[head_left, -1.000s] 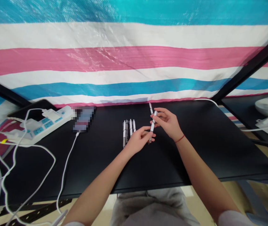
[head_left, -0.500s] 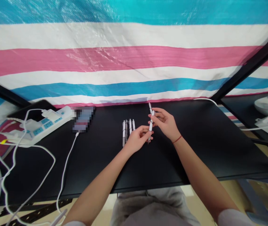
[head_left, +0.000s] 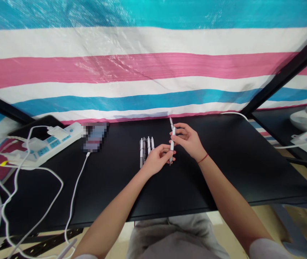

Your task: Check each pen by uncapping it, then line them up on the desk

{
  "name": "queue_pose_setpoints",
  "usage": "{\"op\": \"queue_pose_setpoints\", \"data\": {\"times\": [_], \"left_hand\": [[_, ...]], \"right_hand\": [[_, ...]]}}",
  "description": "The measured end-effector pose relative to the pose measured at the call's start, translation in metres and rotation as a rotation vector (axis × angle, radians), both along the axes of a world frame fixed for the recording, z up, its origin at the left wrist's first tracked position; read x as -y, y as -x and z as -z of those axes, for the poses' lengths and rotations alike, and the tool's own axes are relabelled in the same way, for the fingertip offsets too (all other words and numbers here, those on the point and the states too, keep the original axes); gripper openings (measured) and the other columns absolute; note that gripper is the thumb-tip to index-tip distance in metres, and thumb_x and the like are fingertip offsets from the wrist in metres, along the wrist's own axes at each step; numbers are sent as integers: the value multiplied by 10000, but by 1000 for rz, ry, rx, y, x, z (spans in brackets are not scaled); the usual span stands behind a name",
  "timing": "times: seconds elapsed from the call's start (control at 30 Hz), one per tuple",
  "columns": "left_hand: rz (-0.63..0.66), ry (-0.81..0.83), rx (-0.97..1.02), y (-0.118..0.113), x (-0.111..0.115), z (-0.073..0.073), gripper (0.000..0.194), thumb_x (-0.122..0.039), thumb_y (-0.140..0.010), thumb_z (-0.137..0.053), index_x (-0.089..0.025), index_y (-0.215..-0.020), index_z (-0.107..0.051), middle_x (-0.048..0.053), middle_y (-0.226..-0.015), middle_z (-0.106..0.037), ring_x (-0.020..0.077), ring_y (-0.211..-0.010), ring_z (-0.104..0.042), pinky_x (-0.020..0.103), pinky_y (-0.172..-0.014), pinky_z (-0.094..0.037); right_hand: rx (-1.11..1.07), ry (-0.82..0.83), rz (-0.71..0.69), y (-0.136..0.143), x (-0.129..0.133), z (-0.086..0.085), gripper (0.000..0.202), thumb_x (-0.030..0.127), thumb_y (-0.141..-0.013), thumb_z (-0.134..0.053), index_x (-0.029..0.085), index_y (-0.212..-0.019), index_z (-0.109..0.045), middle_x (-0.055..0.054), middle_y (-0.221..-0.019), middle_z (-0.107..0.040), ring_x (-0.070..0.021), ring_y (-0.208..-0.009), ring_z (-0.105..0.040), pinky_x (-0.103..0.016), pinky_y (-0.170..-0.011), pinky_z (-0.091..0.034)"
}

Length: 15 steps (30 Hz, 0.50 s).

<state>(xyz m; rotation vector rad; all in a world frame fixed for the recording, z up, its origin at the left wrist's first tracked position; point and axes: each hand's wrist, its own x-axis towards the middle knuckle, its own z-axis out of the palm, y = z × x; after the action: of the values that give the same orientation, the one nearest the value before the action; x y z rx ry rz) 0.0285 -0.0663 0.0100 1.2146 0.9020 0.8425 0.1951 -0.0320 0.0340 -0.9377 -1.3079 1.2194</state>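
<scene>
Both hands pinch one white pen with a grey grip [head_left: 172, 144], held upright with its tip toward me. My left hand [head_left: 159, 158] is closed on the grey lower part, near the tip. My right hand [head_left: 188, 139] is closed on the upper part, around the clip end. Just behind the right fingers lies another white pen [head_left: 171, 121] on the table, its lower end hidden. Beside my left hand several white and grey pens [head_left: 142, 153] lie side by side, the rightmost partly covered by that hand.
On the black table [head_left: 121, 187], a phone with a blurred screen [head_left: 95, 137] is plugged into a white cable [head_left: 76, 187]. A white power strip [head_left: 51, 145] with tangled cords sits at left. A striped sheet [head_left: 153, 68] hangs behind, with a black frame bar [head_left: 283, 73] at right.
Both hands stay in nearly the same place on the pen. The right thumb and fingers have shifted slightly along its upper part, and the view has moved a little.
</scene>
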Motion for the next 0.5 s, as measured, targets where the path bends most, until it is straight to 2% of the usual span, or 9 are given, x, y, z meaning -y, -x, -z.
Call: {"op": "queue_pose_setpoints", "data": {"times": [0.3, 0.5], "left_hand": [[-1, -4, 3, 1, -1, 1, 392, -414, -812, -659, -144, -1087, -585, 130, -1064, -675, 161, -771, -684, 277, -650, -544], [-21, -14, -15, -1, -1, -1, 385, -405, -811, -662, -140, -1080, -587, 130, -1041, -679, 163, -759, -683, 277, -641, -545]], "right_hand": [[1, 14, 14, 1, 0, 1, 527, 380, -702, -753, 226, -1155, -532, -48, -955, -678, -199, -745, -700, -342, -628, -601], [-1, -9, 23, 1, 0, 1, 472, 361, -707, -750, 232, -1102, -526, -26, -915, -666, -191, -723, -698, -320, -604, -592]]}}
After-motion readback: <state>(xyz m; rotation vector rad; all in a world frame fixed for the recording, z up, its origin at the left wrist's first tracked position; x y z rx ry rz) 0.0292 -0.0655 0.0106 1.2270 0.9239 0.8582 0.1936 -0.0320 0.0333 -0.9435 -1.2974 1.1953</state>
